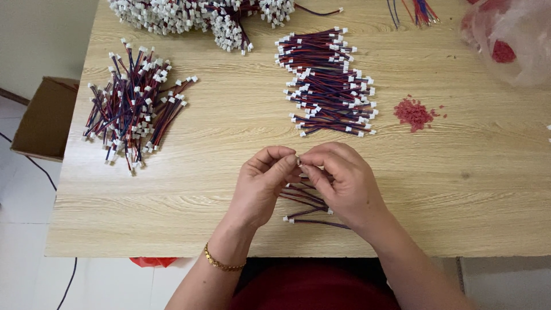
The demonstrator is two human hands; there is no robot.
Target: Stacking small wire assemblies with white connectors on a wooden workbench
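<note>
My left hand [261, 186] and my right hand [344, 181] meet over the front of the wooden table [459, 189], fingertips pinched together on a small white connector [298, 161] of a short red-and-blue wire lead. A few more leads [307, 206] hang or lie under my palms, partly hidden by my right hand. A gold bracelet circles my left wrist. Which hand bears the lead's weight is unclear; both pinch it.
A neat pile of leads [330, 86] lies just beyond my hands, another pile [135, 109] at the left, and a large heap [201, 17] at the back edge. Small red pieces [413, 113] and a plastic bag [508, 37] sit right. A cardboard box [46, 117] stands on the floor.
</note>
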